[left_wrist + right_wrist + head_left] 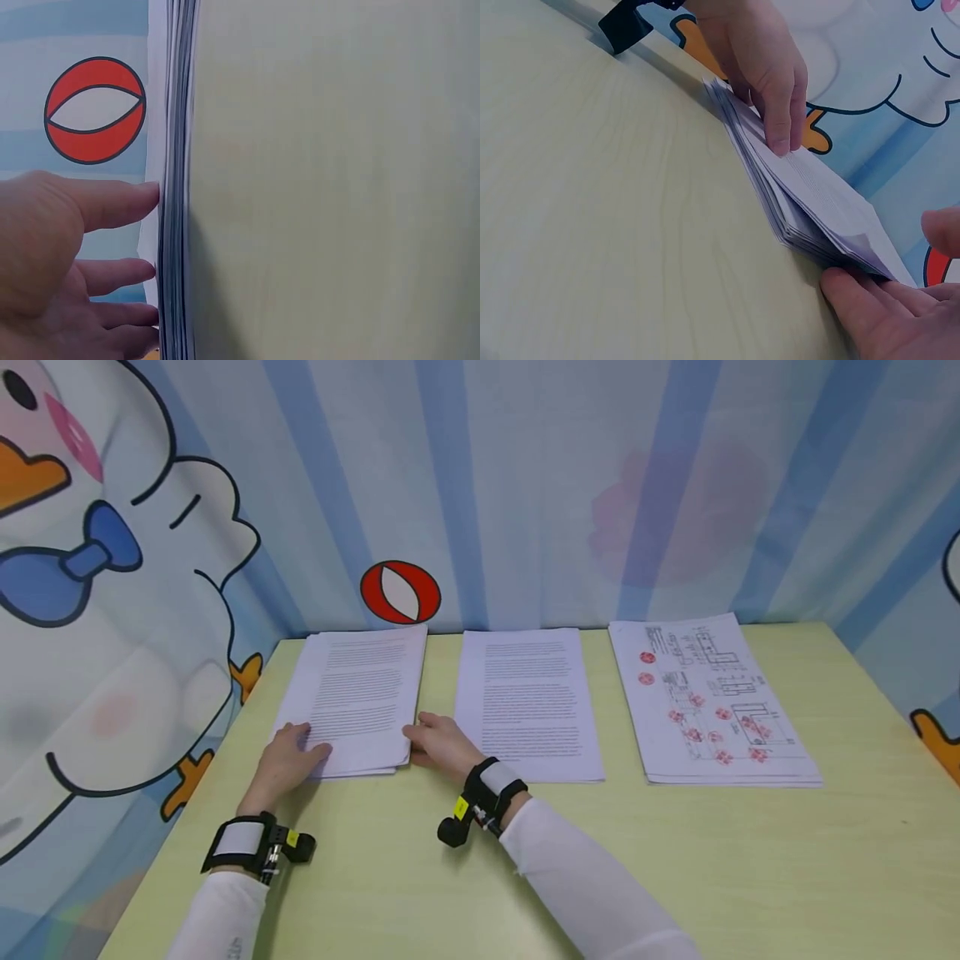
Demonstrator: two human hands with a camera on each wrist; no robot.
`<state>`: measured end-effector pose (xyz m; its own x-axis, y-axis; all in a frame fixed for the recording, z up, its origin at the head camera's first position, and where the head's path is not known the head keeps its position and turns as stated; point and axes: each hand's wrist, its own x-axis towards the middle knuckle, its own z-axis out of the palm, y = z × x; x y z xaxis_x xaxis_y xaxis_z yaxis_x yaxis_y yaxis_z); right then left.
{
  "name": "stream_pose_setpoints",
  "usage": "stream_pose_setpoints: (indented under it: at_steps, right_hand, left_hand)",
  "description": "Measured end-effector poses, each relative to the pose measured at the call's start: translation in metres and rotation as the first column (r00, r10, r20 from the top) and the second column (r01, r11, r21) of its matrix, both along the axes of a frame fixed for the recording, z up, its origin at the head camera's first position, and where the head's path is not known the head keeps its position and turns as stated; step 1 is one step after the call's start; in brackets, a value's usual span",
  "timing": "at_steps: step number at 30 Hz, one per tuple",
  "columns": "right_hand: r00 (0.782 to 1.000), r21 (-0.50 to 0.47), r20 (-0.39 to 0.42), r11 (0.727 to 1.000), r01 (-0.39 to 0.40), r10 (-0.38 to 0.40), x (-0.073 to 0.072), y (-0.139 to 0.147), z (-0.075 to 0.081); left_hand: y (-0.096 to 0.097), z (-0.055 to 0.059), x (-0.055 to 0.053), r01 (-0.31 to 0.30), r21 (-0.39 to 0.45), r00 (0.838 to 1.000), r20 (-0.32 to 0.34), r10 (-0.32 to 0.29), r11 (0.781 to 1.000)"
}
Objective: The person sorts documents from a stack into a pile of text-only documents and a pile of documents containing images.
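Observation:
A thick stack of printed sheets [360,702] lies at the left of the table, its edges somewhat uneven. My left hand [287,764] rests on its near left part, thumb and fingers fairly straight, fingertips touching the paper. In the left wrist view the left thumb [120,204] meets the face of the stack [176,180], seen edge-on. At the stack's near right corner, my right hand [444,743] touches the side. The right wrist view shows its extended fingers [862,304] against the stack's edge, partly hidden beneath it, with the thumb [941,231] held apart.
A second printed stack [531,706] lies just right of the right hand. Farther right is a stack topped by a drawing with red stamps [712,702]. A patterned curtain [525,485] hangs behind the pale table [750,860].

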<state>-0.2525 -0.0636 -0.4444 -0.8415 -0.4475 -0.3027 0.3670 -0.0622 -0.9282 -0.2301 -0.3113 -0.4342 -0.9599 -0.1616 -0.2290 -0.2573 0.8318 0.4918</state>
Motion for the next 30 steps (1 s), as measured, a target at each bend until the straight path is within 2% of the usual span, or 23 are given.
stream_pose_setpoints:
  at_steps: [6, 9, 13, 18, 22, 26, 28, 30]
  right_hand:
    - [0.998, 0.048, -0.046, 0.998, 0.037, -0.035, -0.002, -0.002, 0.0]
    - [0.996, 0.025, -0.061, 0.998, 0.06, -0.058, -0.003, -0.002, -0.001]
    - [0.988, 0.078, -0.12, 0.992, 0.103, -0.094, -0.002, -0.002, -0.003]
    - [0.972, 0.146, -0.168, 0.971, 0.188, -0.163, -0.002, -0.001, -0.007]
    - [0.968, 0.115, -0.152, 0.969, 0.216, -0.198, -0.001, 0.006, -0.007]
    - [0.974, 0.05, -0.108, 0.977, 0.207, -0.201, -0.002, 0.019, -0.006]
    - [0.976, 0.009, -0.091, 0.98, 0.199, -0.198, -0.002, 0.026, -0.005]
    - [0.977, -0.028, -0.077, 0.98, 0.196, -0.197, -0.002, 0.034, -0.004]
  left_hand:
    - [0.008, -0.002, -0.002, -0.015, 0.029, 1.0, -0.003, 0.015, 0.999]
    - [0.014, -0.002, -0.002, -0.012, 0.046, 1.0, -0.008, 0.012, 0.999]
    - [0.024, -0.002, 0.0, 0.008, 0.066, 1.0, -0.015, -0.007, 0.998]
    - [0.031, -0.001, 0.0, 0.016, 0.069, 1.0, -0.025, -0.014, 0.997]
    - [0.035, 0.0, -0.001, -0.012, 0.094, 0.999, -0.043, 0.016, 0.995]
    - [0.039, 0.0, -0.002, -0.017, 0.165, 0.993, -0.109, 0.035, 0.986]
    - [0.042, 0.001, -0.003, -0.031, 0.228, 0.989, -0.135, 0.063, 0.973]
    - [0.046, 0.002, -0.004, -0.07, 0.299, 0.983, -0.142, 0.117, 0.952]
